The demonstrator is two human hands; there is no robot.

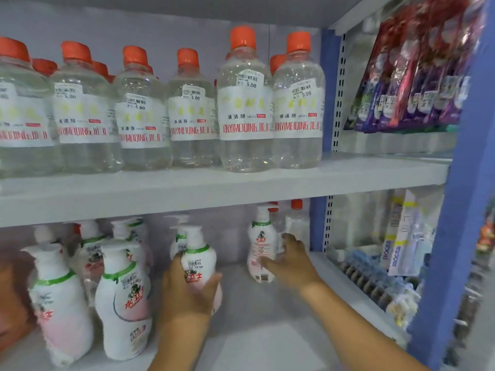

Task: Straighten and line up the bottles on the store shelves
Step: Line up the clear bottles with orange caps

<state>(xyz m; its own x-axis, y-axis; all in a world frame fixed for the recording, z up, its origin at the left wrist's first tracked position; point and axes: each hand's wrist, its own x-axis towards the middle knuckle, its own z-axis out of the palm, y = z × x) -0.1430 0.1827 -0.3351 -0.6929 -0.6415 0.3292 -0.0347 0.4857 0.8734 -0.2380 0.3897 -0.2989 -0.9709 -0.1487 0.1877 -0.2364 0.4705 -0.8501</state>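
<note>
On the lower shelf [267, 330], the left hand [184, 295] has its grip wrapped round a white pump bottle [199, 266] with a green neck band, thumb on one side and fingers on the other, label facing out. To do this step well, keep that bottle upright, slide it along the shelf and not lift it, and set it level with the two front pump bottles [123, 301] standing to its left, label square to the aisle.

Further right, the right hand [290, 259] reaches deep toward a second pump bottle [261, 250] standing alone near the back. Its fingers lie against the bottle's side, but motion blur hides whether the grip has actually clamped on it or only touches. That bottle probably needs drawing forward into the same front row.

The pump heads of the rear bottles are cut off by the upper shelf edge [214, 199]. The clear orange-capped bottles [245, 103] above stand in an uneven line. The far-left edge is blurred beyond reading.
</note>
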